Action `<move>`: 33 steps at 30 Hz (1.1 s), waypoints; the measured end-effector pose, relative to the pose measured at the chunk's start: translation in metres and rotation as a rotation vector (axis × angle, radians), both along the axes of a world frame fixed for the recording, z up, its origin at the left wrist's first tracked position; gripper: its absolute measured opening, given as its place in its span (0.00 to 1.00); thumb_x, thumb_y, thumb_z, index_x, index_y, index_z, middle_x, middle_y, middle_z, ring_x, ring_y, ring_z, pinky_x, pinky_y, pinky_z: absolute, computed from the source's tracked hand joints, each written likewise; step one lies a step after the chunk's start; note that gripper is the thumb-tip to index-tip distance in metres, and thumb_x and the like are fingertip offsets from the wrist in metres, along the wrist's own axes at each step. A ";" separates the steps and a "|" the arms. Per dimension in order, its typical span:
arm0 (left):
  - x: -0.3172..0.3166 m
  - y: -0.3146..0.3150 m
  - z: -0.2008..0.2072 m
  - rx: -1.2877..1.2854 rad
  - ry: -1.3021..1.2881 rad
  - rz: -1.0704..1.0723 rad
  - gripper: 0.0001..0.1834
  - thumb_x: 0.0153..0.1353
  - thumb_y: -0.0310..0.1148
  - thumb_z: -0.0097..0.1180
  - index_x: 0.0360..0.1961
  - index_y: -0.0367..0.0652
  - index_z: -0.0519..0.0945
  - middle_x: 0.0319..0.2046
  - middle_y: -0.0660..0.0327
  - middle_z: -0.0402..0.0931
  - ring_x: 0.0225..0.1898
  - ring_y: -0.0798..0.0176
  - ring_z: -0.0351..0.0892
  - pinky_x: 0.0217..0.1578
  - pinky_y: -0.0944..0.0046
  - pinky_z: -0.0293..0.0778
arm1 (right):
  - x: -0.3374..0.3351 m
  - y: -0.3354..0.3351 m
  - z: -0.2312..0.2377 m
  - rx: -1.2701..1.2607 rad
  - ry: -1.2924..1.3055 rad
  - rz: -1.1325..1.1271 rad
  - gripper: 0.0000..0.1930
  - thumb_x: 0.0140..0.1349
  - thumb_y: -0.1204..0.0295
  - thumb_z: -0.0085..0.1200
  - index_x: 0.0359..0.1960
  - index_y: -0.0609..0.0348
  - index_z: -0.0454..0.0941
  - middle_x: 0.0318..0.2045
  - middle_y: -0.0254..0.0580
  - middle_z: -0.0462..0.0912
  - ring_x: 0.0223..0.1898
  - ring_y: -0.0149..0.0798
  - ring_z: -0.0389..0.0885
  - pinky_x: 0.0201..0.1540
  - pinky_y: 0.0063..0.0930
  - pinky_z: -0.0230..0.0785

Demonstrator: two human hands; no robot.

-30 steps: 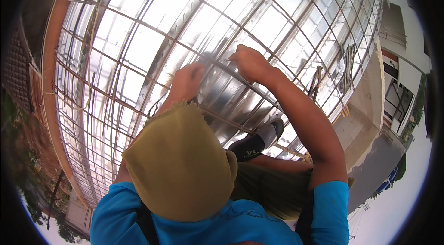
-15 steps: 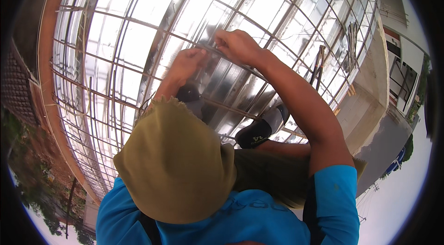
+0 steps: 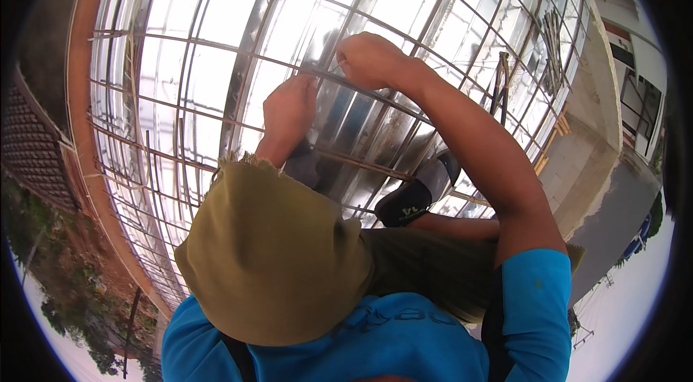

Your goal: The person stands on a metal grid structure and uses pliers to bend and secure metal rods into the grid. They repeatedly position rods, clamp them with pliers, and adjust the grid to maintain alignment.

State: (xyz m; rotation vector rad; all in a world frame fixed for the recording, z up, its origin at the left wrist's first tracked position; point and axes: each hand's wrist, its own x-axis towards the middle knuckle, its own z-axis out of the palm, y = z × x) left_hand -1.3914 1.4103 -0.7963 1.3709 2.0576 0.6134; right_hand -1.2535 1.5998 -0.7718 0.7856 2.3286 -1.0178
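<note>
My left hand (image 3: 289, 109) is closed beside a crossing of the steel reinforcing bars (image 3: 333, 79), its fingertips touching or close to the bar. On the far side of that bar, my right hand (image 3: 372, 61) is bent into a fist just to the right. Whatever either hand grips, perhaps something thin, is hidden or too small to make out. Beneath the bars lies shiny corrugated metal decking (image 3: 354, 119).
A pair of long-handled pincers (image 3: 500, 82) rests on the mesh to the right, near a bundle of thin rods or wires (image 3: 553, 54). My dark shoe (image 3: 404, 203) is on the mesh below my hands. A brown edge board (image 3: 81, 122) borders the left; a concrete wall (image 3: 595, 122) borders the right.
My right hand has risen slightly and turned into a tighter fist. My left hand has rotated, its fingers now pointing up toward the bar. The whole view has shifted a little.
</note>
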 end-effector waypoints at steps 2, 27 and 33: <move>0.000 0.004 0.005 0.022 0.077 -0.075 0.08 0.73 0.34 0.58 0.42 0.41 0.83 0.35 0.51 0.86 0.37 0.42 0.87 0.39 0.43 0.82 | -0.012 -0.019 0.001 0.027 -0.071 -0.054 0.09 0.62 0.71 0.60 0.38 0.61 0.89 0.38 0.57 0.90 0.48 0.58 0.90 0.50 0.49 0.81; -0.026 0.039 -0.001 -0.012 -0.065 -0.249 0.12 0.73 0.37 0.63 0.39 0.38 0.86 0.32 0.49 0.86 0.33 0.42 0.86 0.36 0.49 0.81 | 0.023 -0.064 0.017 -0.030 0.282 -0.304 0.09 0.67 0.75 0.54 0.40 0.66 0.85 0.39 0.61 0.87 0.46 0.64 0.85 0.51 0.57 0.77; -0.005 0.020 -0.002 -0.132 -0.389 0.180 0.11 0.73 0.34 0.65 0.49 0.39 0.91 0.35 0.57 0.91 0.36 0.66 0.89 0.41 0.64 0.81 | 0.012 -0.085 0.019 0.018 0.196 -0.202 0.11 0.63 0.80 0.52 0.46 0.68 0.80 0.43 0.62 0.84 0.47 0.66 0.85 0.53 0.56 0.78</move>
